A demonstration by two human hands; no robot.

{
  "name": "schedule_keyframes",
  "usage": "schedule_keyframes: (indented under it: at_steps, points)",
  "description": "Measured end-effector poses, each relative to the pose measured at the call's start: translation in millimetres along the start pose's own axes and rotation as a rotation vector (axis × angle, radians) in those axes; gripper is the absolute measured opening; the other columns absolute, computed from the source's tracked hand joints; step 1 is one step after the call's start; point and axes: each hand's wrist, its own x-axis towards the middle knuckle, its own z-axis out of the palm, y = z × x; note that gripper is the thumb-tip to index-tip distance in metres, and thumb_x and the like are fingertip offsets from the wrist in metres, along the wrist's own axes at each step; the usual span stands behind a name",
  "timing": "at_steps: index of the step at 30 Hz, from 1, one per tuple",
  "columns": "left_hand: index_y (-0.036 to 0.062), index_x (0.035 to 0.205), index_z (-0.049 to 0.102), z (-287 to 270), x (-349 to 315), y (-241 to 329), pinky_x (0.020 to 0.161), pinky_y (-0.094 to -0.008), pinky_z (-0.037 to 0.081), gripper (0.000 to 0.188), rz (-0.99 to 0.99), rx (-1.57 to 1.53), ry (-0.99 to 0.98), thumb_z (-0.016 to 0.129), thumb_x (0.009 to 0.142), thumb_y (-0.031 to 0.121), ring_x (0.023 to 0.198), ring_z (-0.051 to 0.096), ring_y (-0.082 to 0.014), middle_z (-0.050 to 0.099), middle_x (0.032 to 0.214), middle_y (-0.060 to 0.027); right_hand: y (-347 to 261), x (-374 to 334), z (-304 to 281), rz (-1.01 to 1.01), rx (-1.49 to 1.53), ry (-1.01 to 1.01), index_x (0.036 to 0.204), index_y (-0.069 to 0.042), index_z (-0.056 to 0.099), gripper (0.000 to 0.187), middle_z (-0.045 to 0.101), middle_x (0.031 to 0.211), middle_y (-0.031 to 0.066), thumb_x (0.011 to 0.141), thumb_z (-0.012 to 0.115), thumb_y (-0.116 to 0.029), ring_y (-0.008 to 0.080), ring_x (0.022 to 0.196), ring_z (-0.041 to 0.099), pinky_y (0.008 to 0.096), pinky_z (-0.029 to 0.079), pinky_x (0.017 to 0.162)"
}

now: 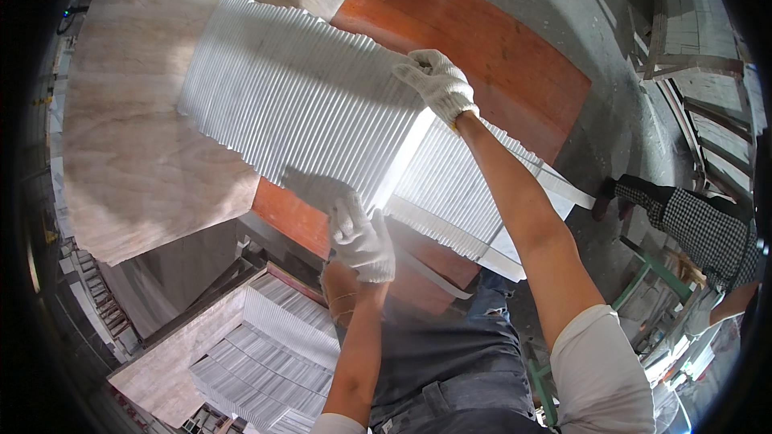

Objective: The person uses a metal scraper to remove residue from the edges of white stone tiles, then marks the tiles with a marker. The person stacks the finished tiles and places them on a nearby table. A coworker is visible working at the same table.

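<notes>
A long row of ridged, silver-white strips lies packed side by side in front of me, ending in a bright pale face. Beyond that face is a second row of strips, apparently lower. Both my hands wear white knitted gloves. My right hand is at the far corner of the first row, its fingers curled around the strips' ends. At the near corner, my left hand is also curled, slightly blurred, and casts a shadow over the ridges. Its fingertips are partly hidden.
Under the rows are a pale plywood board and an orange-red board. A pallet holding more strips stands at the lower left. Loose flat bands hang by my waist. A person in a checked garment is at the right.
</notes>
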Motion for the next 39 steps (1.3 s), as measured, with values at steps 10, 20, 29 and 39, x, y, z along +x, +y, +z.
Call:
schedule_keyframes:
  at_steps: [10, 20, 29, 39]
  points:
    - [0.0071, 0.131, 0.055, -6.2, 8.7, -4.9, 0.086, -0.0434, 0.052, 0.051, 0.108, -0.011, -0.009, 0.076, 0.087, 0.020, 0.098, 0.061, -0.0329, 0.057, 0.113, -0.0143, 13.0, 2.1, 2.4, 0.026, 0.165, 0.023, 0.128, -0.006, 0.066, 0.060, 0.069, 0.120, 0.0062, 0.088, 0.080, -0.049, 0.0154, 0.110, 0.063, 0.0299, 0.050, 0.099]
    - [0.0103, 0.146, 0.050, -1.1, 0.6, -8.7, 0.095, -0.0436, 0.051, 0.068, -0.006, -0.075, -0.054, 0.079, 0.089, 0.034, 0.114, 0.059, -0.0315, 0.056, 0.126, -0.0108, 6.6, -4.2, -5.2, 0.025, 0.160, -0.010, 0.129, -0.007, 0.063, 0.054, 0.065, 0.128, 0.0117, 0.091, 0.078, -0.042, 0.0228, 0.122, 0.061, 0.0340, 0.050, 0.106]
    - [0.0098, 0.144, 0.054, 21.7, -13.7, -20.3, 0.101, -0.0464, 0.050, 0.065, -0.069, -0.143, -0.153, 0.078, 0.091, 0.036, 0.108, 0.063, -0.0333, 0.058, 0.136, -0.0170, 16.2, 2.9, -16.6, -0.057, 0.040, -0.055, 0.118, -0.007, 0.071, 0.034, 0.071, 0.117, 0.0126, 0.095, 0.069, -0.032, 0.0225, 0.107, 0.069, 0.0356, 0.059, 0.090]
    - [0.0091, 0.145, 0.050, 10.7, 4.5, -32.3, 0.090, -0.0412, 0.055, 0.081, 0.050, -0.014, -0.024, 0.081, 0.084, 0.051, 0.105, 0.066, -0.0320, 0.063, 0.128, -0.0150, 19.5, -7.4, -12.3, 0.042, 0.204, 0.042, 0.121, -0.011, 0.072, 0.050, 0.073, 0.120, 0.0128, 0.080, 0.077, -0.040, 0.0302, 0.113, 0.068, 0.0369, 0.053, 0.098]
